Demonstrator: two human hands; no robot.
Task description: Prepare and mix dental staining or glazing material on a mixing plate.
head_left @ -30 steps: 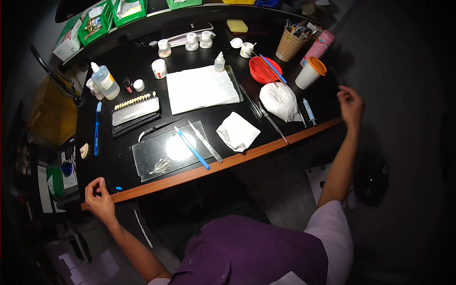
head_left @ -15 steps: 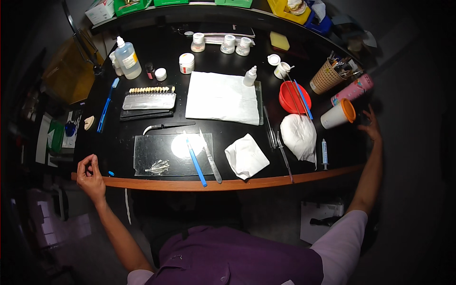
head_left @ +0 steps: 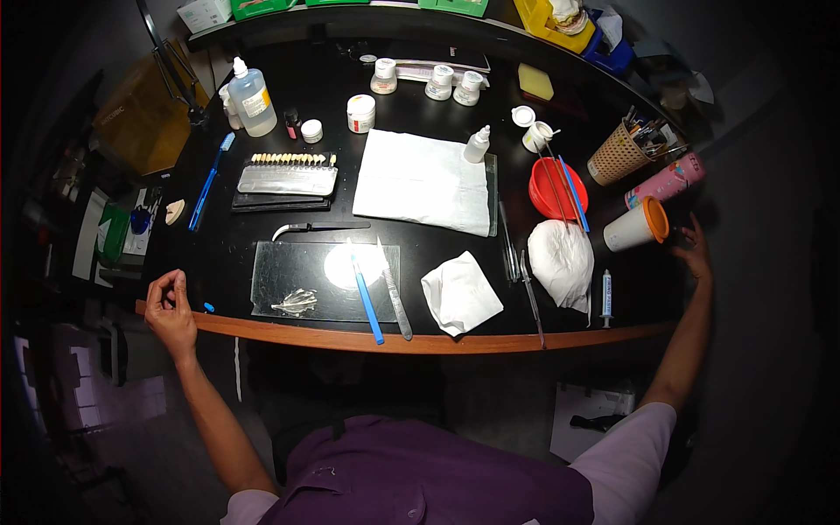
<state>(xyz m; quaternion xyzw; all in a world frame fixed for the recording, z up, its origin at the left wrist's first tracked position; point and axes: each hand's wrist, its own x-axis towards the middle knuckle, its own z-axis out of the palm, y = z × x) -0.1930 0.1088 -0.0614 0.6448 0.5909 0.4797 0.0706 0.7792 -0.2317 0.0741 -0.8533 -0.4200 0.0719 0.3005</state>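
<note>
My left hand (head_left: 171, 315) rests at the table's front left edge with its fingers curled in; I see nothing in them. Beside it lies a small blue piece (head_left: 209, 307). At the far right, my right hand (head_left: 695, 254) is by the table's edge with its fingers apart, holding nothing. Nearest to it is a white cup with an orange lid (head_left: 637, 226). Between the hands, a glass slab (head_left: 289, 262) carries a clear, crumpled scrap (head_left: 296, 302), a blue-handled tool (head_left: 366, 302) and a metal-handled knife (head_left: 395, 297).
A tooth shade guide (head_left: 287, 181), a blue toothbrush (head_left: 206, 188) and a squeeze bottle (head_left: 252, 101) stand left. White paper (head_left: 420, 179) lies centrally. A red bowl (head_left: 544, 194), white wad (head_left: 560, 262), syringe (head_left: 606, 297), pink bottle (head_left: 669, 181) and woven tool holder (head_left: 617, 150) are right.
The whole view has shifted a little, so the tabletop things appear farther right. Both hands keep nearly the same places, and nothing has been picked up or put down.
</note>
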